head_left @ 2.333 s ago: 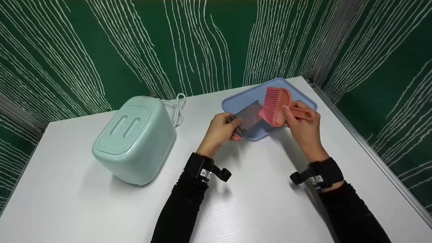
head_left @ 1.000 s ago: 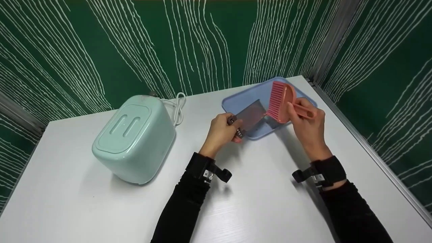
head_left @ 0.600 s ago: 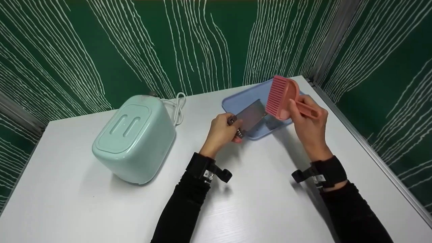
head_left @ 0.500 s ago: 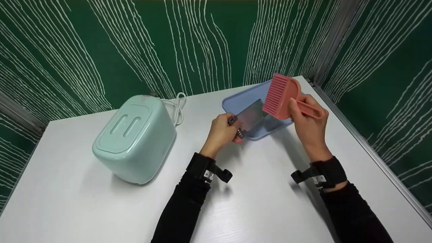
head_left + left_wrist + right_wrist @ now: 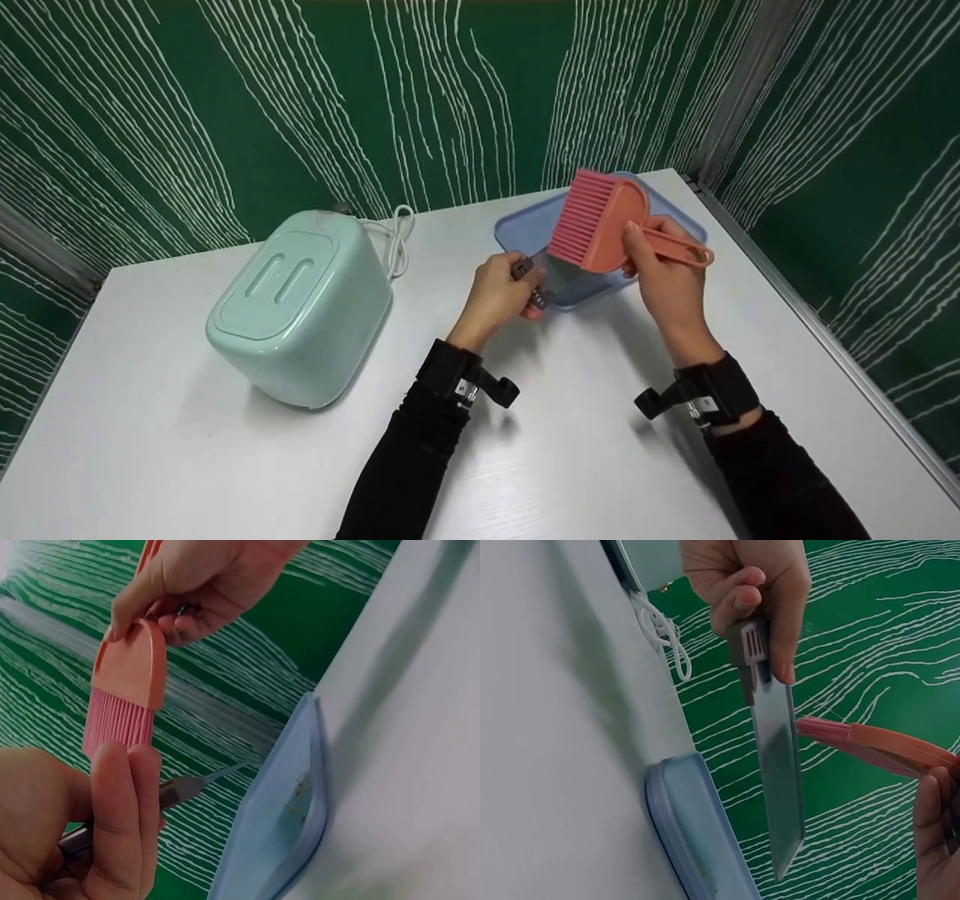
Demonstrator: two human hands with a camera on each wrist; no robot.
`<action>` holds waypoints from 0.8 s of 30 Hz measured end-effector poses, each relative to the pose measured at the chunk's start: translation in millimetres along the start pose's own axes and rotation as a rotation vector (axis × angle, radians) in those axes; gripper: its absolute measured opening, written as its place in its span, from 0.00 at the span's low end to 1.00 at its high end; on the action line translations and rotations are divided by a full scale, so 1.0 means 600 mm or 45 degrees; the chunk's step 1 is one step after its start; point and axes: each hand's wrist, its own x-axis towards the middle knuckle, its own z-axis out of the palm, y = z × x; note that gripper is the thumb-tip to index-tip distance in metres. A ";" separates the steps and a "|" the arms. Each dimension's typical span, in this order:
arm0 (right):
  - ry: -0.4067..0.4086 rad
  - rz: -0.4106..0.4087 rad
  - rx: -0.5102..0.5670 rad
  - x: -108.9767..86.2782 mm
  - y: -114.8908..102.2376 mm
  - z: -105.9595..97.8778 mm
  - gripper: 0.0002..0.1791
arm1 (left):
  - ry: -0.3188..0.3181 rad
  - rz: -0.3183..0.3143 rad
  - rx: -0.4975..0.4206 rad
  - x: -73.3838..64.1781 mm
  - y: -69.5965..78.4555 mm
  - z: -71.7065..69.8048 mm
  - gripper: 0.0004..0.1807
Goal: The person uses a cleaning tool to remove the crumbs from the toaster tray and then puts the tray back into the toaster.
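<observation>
Right wrist: above the tray (image 5: 686, 795), I see left hand (image 5: 761, 577) pinching plate (image 5: 776, 765) by one end. Right hand (image 5: 934, 832) grips brush (image 5: 889, 742), bristles (image 5: 825, 727) plateward.

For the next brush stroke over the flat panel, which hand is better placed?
Probably the right: the right hand grips the pink-bristled brush, its bristles close to the flat panel, while the left hand holds that panel above the blue tray.

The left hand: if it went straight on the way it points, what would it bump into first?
Beyond the flat panel it holds, the left hand would probably meet the pink-bristled brush over the blue tray; the heights are hard to judge.
</observation>
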 end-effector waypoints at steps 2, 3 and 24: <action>-0.006 0.005 0.008 -0.001 0.002 0.002 0.13 | 0.001 -0.004 0.001 0.000 0.001 0.002 0.09; -0.005 0.006 0.013 -0.002 0.002 0.003 0.13 | 0.003 -0.007 0.000 0.000 0.001 0.002 0.09; 0.055 -0.105 -0.120 0.000 0.027 -0.001 0.12 | -0.012 0.039 0.021 -0.004 0.003 0.003 0.12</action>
